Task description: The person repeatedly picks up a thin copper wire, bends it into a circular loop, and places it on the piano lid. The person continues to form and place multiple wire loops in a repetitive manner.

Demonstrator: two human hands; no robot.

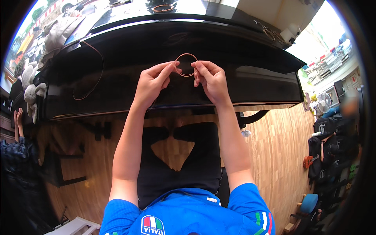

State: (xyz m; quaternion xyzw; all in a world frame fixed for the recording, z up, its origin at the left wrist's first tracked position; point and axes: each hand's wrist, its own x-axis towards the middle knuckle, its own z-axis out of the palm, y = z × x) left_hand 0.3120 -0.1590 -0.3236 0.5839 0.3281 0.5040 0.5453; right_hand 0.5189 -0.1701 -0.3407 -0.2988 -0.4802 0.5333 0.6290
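Observation:
A copper-coloured wire ring [187, 54], made of several thin turns, is held upright between my hands above a closed, glossy black piano lid [133, 51]. My left hand [156, 80] is closed, pinching the ring's left side between thumb and fingertips. On the opposite side, the thumb and index finger of my right hand [211, 79] pinch the ring, with a short bit of wire running down by the curled fingers. To the left, a thin loose wire [103, 64] curves in a wide arc over the lid. Whether it joins the ring I cannot tell.
Another copper coil [163, 8] lies on the piano top, with tangled wire [269, 33] at its right. Grey plush toys [31, 96] sit at the left end. A person's hand [18, 116] is at far left. A fan [324, 102] and a blue stool [309, 203] stand right.

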